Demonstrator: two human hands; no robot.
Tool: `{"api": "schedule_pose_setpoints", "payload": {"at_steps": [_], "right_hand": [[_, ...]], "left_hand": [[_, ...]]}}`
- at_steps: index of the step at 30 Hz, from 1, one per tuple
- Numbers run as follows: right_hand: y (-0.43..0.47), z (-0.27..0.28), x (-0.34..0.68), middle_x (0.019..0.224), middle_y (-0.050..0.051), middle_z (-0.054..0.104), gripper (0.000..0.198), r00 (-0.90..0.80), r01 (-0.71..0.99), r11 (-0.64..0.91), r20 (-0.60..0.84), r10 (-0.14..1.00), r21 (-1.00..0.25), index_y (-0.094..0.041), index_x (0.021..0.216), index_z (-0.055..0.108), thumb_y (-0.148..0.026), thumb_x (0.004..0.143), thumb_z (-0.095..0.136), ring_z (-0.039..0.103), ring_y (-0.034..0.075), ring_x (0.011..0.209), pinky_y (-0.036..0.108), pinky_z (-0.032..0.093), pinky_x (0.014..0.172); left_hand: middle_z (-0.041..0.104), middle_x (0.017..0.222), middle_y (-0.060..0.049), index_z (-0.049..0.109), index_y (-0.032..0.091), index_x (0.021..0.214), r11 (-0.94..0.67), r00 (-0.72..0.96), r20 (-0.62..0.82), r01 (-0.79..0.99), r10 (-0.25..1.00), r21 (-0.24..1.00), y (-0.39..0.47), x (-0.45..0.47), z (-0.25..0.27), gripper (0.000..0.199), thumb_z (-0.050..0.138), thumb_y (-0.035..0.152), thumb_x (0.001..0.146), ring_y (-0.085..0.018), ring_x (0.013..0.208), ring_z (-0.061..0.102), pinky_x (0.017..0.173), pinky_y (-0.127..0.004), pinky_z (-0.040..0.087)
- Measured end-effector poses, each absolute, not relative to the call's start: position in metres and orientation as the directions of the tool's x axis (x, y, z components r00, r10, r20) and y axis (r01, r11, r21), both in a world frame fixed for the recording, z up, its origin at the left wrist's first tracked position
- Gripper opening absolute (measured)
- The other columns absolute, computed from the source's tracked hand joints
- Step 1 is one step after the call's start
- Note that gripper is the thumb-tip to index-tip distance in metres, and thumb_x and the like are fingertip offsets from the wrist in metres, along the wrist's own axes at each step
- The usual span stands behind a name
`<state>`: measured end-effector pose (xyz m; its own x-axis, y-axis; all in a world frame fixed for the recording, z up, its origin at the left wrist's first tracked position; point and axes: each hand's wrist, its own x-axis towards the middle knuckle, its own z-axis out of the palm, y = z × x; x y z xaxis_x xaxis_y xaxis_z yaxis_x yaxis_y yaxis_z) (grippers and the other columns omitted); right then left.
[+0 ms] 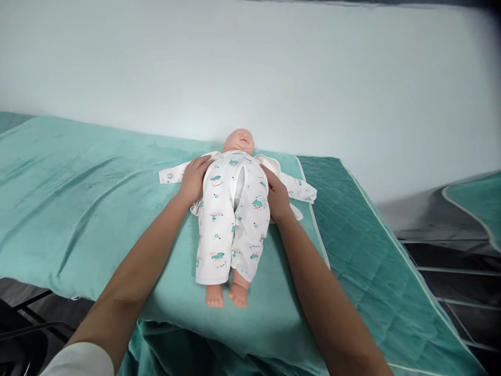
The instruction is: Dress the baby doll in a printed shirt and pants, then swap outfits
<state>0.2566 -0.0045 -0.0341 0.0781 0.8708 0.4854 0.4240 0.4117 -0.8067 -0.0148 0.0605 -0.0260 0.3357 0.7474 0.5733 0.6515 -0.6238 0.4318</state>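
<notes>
While both hands' fingers (202,161) (272,178) touch the trousered doll (218,214), grip unclear, green blanket (97,203) beneath, white wall (250,68) behind

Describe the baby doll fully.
The baby doll lies on its back on a green cover, head toward the wall. Its bald head and bare feet look like smooth plastic. White printed trousers with a central opening reach its chest; matching sleeves spread sideways. The left hand and right hand rest against its sides.
</notes>
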Motion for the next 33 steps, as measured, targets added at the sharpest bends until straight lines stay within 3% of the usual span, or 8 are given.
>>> {"api": "schedule_pose_setpoints", "payload": {"at_steps": [5, 9, 13, 19, 24, 29, 33], "right_hand": [[-0.030, -0.027, 0.251, 0.152, 0.003, 0.053, 0.051, 0.022, 0.496, 0.399, 0.470, 0.882, -0.771, -0.030, 0.144, 0.054, -0.029, 0.093, 0.053, 0.045, 0.025, 0.143, 0.051, 0.033, 0.120], [-0.046, -0.029, 0.248, 0.144, 0.008, 0.059, 0.049, -0.016, 0.544, 0.414, 0.485, 0.874, -0.729, -0.027, 0.139, 0.056, -0.026, 0.090, 0.058, 0.052, 0.028, 0.134, 0.052, 0.040, 0.113], [-0.060, -0.041, 0.248, 0.136, 0.009, 0.062, 0.041, 0.083, 0.518, 0.401, 0.511, 0.855, -0.756, -0.027, 0.132, 0.058, -0.027, 0.092, 0.056, 0.058, 0.025, 0.123, 0.050, 0.047, 0.105], [-0.111, -0.035, 0.237, 0.125, 0.010, 0.061, 0.028, 0.180, 0.533, 0.391, 0.552, 0.814, -0.750, -0.026, 0.122, 0.060, -0.026, 0.095, 0.054, 0.058, 0.024, 0.116, 0.045, 0.054, 0.094], [-0.176, -0.031, 0.217, 0.113, 0.010, 0.060, 0.019, 0.135, 0.561, 0.433, 0.594, 0.793, -0.706, -0.027, 0.112, 0.058, -0.024, 0.093, 0.059, 0.060, 0.025, 0.106, 0.043, 0.056, 0.081], [-0.222, -0.040, 0.200, 0.109, 0.008, 0.058, 0.021, -0.043, 0.578, 0.442, 0.516, 0.856, -0.686, -0.029, 0.111, 0.054, -0.025, 0.092, 0.064, 0.061, 0.024, 0.096, 0.040, 0.056, 0.074], [-0.234, -0.038, 0.192, 0.110, 0.009, 0.059, 0.017, -0.044, 0.622, 0.377, 0.450, 0.892, -0.687, -0.027, 0.109, 0.053, -0.029, 0.094, 0.061, 0.061, 0.024, 0.098, 0.040, 0.055, 0.077]], "left_hand": [[0.053, 0.148, -0.012, 0.057, 0.016, 0.138, -0.606, 0.369, 0.535, 0.699, 0.760, 0.379, 0.032, -0.020, -0.024, 0.046, 0.045, 0.016, 0.093, -0.028, 0.137, 0.044, 0.117, -0.049, 0.034], [0.056, 0.143, -0.014, 0.059, 0.016, 0.135, -0.628, 0.417, 0.518, 0.699, 0.747, 0.341, 0.010, -0.026, -0.025, 0.045, 0.047, 0.014, 0.091, -0.029, 0.140, 0.041, 0.119, -0.050, 0.034], [0.063, 0.130, -0.013, 0.066, 0.018, 0.121, -0.620, 0.407, 0.516, 0.701, 0.754, 0.352, -0.010, -0.033, -0.028, 0.036, 0.046, 0.013, 0.091, -0.030, 0.136, 0.046, 0.116, -0.053, 0.038], [0.065, 0.123, -0.011, 0.064, 0.019, 0.115, -0.613, 0.352, 0.559, 0.687, 0.751, 0.391, -0.053, -0.043, -0.029, 0.029, 0.045, 0.017, 0.094, -0.026, 0.123, 0.055, 0.107, -0.047, 0.046], [0.069, 0.110, -0.007, 0.063, 0.024, 0.108, -0.609, 0.274, 0.604, 0.645, 0.748, 0.462, -0.106, -0.047, -0.028, 0.020, 0.045, 0.023, 0.099, -0.022, 0.108, 0.062, 0.096, -0.043, 0.051], [0.070, 0.106, -0.006, 0.065, 0.026, 0.108, -0.644, 0.257, 0.624, 0.545, 0.738, 0.537, -0.151, -0.040, -0.019, 0.016, 0.051, 0.025, 0.098, -0.020, 0.102, 0.064, 0.091, -0.040, 0.053], [0.071, 0.105, -0.006, 0.068, 0.025, 0.105, -0.696, 0.391, 0.585, 0.508, 0.711, 0.507, -0.164, -0.026, -0.004, 0.016, 0.053, 0.029, 0.099, -0.020, 0.103, 0.063, 0.092, -0.040, 0.051]]}}
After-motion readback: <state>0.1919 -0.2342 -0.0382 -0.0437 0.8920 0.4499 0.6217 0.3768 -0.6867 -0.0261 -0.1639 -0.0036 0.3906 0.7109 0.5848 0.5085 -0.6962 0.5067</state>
